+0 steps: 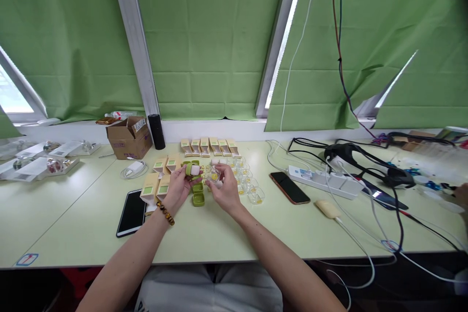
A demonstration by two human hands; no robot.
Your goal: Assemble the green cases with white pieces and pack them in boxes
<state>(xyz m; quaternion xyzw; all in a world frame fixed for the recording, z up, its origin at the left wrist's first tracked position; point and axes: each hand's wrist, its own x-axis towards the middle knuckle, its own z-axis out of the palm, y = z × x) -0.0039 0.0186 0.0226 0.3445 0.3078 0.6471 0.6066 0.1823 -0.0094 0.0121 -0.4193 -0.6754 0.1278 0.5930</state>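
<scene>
My left hand (178, 186), with a beaded bracelet at its wrist, is closed on a small green case (192, 170) that has a whitish piece in it. In my right hand (225, 191), the fingertips pinch a small clear plastic cup (213, 175) with a yellow spot. The two hands are close together above the table. Beneath and between them stand several green square containers (198, 199). To the right of my right hand are rows of clear plastic cups (256, 196) with yellow spots. Small cream boxes (149, 189) with green labels stand beside my left hand.
More cream boxes (205, 146) line the back. A tablet (130, 213) and a white charger (133, 169) lie left, near a cardboard box (129, 137) and a black cylinder (156, 131). A phone (289, 188), power strip (325, 181), mouse (327, 208) and tangled cables are on the right.
</scene>
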